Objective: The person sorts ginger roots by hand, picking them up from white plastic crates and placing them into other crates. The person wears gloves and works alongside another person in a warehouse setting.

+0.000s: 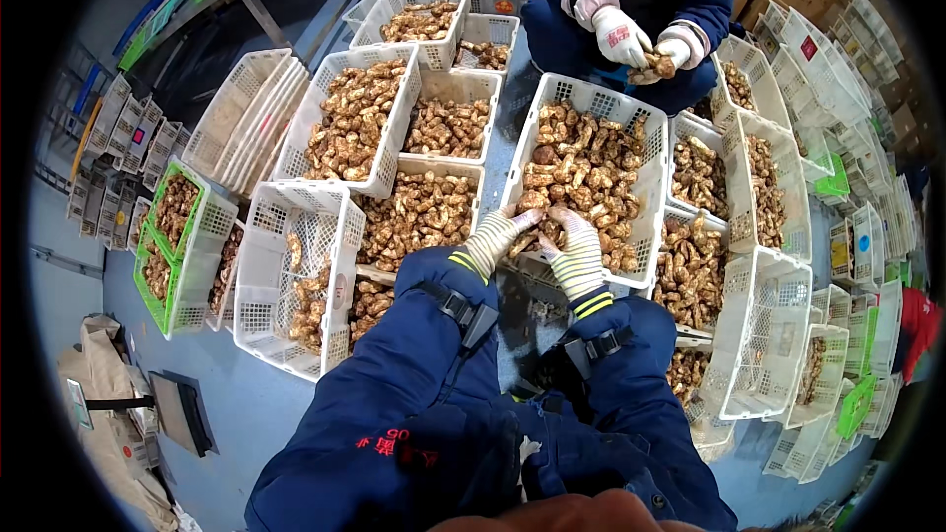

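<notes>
A white crate (651, 225) heaped with brown-capped, soil-flecked mushrooms (584, 162) stands in front of me. My left hand (494, 238), in a striped knit glove, reaches over its near left corner. Its fingertips pinch a mushroom (545, 220), mostly covered by the fingers. My right hand (576, 255), gloved alike, meets it from the other side, thumb and fingers on the same mushroom. Both hands are just above the pile at the crate's near edge.
To the left, a partly filled white crate (259, 295) sits beside fuller mushroom crates (347, 122). More crates (768, 332) line the right. Opposite me, a co-worker's gloved hands (628, 44) hold a mushroom (660, 65). Blue floor (214, 377) shows at lower left.
</notes>
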Tool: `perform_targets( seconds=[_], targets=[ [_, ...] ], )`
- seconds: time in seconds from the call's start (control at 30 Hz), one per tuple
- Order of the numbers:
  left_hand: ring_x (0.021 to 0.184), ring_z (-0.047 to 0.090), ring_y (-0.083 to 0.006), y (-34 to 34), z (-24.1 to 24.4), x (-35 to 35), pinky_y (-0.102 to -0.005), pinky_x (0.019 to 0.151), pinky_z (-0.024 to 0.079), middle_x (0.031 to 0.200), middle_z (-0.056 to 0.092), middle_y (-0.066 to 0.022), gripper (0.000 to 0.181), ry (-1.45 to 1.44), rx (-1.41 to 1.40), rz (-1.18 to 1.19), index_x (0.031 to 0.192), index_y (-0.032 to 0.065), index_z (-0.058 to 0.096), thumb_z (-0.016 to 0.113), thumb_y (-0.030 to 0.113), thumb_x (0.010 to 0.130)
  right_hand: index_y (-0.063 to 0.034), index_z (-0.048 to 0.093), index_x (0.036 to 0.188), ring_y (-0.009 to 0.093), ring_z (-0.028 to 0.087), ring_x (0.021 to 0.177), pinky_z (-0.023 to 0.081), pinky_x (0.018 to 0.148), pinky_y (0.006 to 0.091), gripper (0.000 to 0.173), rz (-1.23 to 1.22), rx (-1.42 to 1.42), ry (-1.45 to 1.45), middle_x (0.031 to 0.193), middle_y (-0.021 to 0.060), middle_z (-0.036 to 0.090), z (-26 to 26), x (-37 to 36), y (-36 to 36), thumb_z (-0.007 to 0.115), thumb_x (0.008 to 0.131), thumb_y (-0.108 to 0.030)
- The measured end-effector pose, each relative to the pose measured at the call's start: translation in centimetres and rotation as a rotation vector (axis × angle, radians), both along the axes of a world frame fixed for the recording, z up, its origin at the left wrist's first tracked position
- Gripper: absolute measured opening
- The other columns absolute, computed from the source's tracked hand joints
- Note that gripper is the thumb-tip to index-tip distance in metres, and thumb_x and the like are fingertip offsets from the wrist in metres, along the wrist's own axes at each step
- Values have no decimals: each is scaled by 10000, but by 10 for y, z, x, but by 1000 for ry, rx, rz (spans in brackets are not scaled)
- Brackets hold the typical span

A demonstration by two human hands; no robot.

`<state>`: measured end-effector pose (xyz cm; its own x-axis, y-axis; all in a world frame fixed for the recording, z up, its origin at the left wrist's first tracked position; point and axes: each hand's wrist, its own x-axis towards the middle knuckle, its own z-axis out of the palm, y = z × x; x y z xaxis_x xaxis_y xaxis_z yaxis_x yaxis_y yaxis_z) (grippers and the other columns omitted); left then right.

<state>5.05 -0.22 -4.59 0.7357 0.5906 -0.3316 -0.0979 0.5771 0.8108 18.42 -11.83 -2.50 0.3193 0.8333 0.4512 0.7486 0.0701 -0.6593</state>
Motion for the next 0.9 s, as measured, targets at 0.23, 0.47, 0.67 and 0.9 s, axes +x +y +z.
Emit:
perform_targets(
  seconds=[0.23, 0.47, 0.67, 0.9],
  targets=[
    [907, 644, -135, -2, -1, -3, -251, 798, 533, 1059, 667, -54, 401, -54, -45, 14, 1254, -11, 576, 689, 163, 910, -29, 608, 1180, 328, 591, 1114, 441, 1016, 397, 481, -35, -26, 98, 1164, 153, 640, 1, -1, -3, 786, 749, -145],
    [824, 671, -150, 6, -20, -12, -246, 740, 544, 968, 700, -79, 267, 102, 77, -43, 1122, -29, 638, 661, 155, 929, 16, 604, 1201, 240, 606, 1091, 462, 979, 335, 452, -61, -66, 594, 1133, 130, 653, -4, -2, 0, 761, 803, -133],
    [743, 664, -130, 3, -16, -8, -244, 678, 535, 980, 699, -86, 328, 145, 109, -85, 1204, -25, 601, 635, 173, 945, 13, 593, 1230, 110, 577, 874, 512, 776, 245, 433, -132, -94, 706, 1050, 64, 652, 1, 2, -3, 735, 851, -142],
    [950, 610, -94, -7, 14, -5, -234, 812, 505, 1201, 593, -32, 647, -81, 66, -41, 1453, 45, 389, 690, 252, 919, -5, 599, 1191, 65, 551, 695, 451, 617, 209, 348, -13, -194, 1144, 881, 26, 613, -10, 5, -6, 621, 956, -261]
  ],
)
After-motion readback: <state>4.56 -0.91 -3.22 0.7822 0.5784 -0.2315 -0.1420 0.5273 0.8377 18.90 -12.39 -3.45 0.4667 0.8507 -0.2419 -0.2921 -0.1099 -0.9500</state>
